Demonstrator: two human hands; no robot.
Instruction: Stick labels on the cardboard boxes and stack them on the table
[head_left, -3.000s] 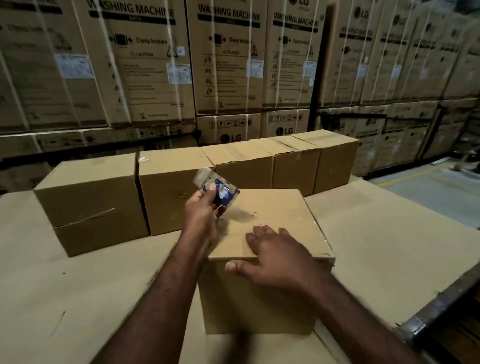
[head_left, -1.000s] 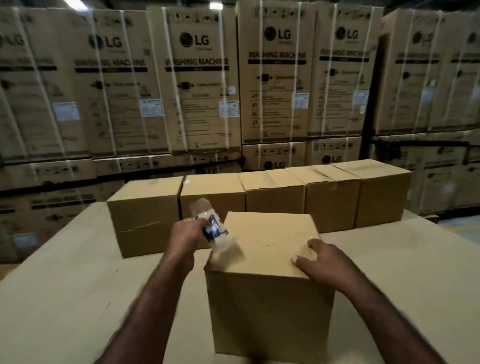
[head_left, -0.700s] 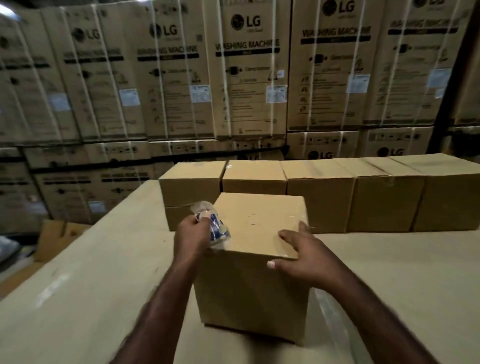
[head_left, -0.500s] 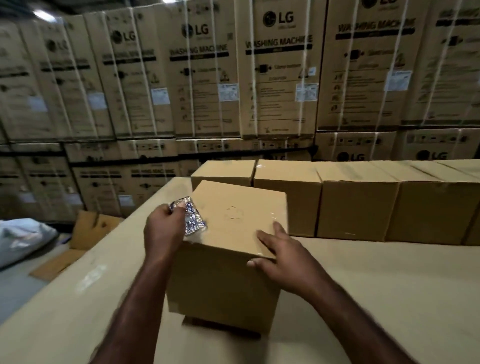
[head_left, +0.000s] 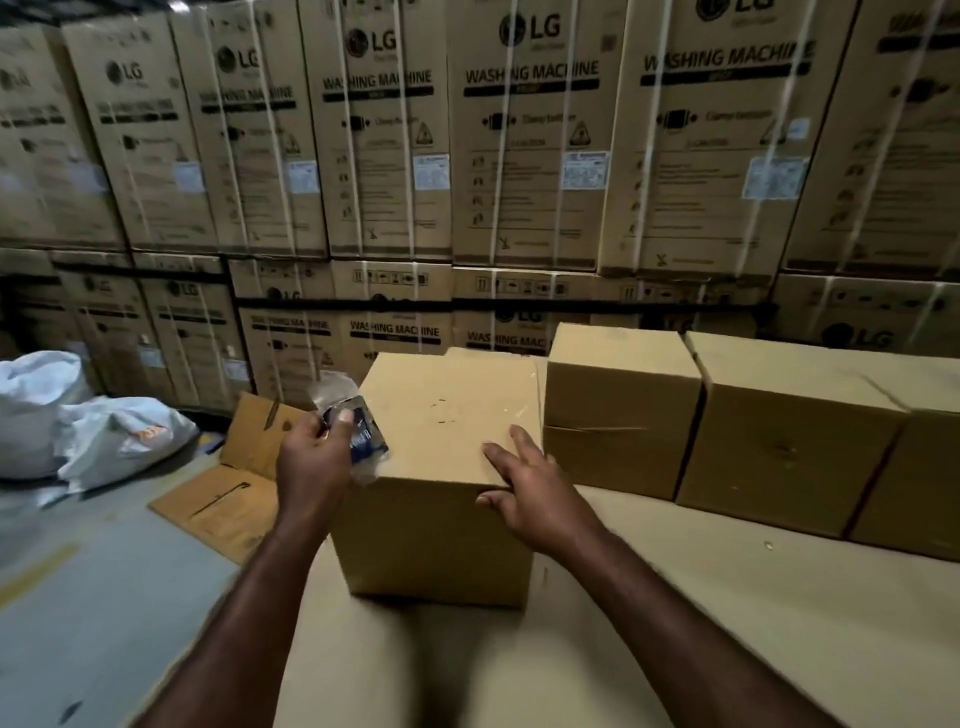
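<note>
A plain cardboard box (head_left: 436, 530) stands on the cardboard-covered table (head_left: 727, 623) near its left edge. My right hand (head_left: 530, 483) rests on the box's top front corner, fingers straight and spread. My left hand (head_left: 311, 457) pinches a small blue label packet (head_left: 363, 431) in clear plastic, held against the box's top left edge. A row of similar boxes (head_left: 623, 410) stands just behind and to the right, the nearest one close beside the box.
Tall washing machine cartons (head_left: 524, 135) wall off the back. To the left the table ends; flattened cardboard (head_left: 228, 493) and white sacks (head_left: 78, 421) lie on the grey floor below.
The box has travelled left along the table to the left end of the row. Both hands stayed on it, the left still holding the packet.
</note>
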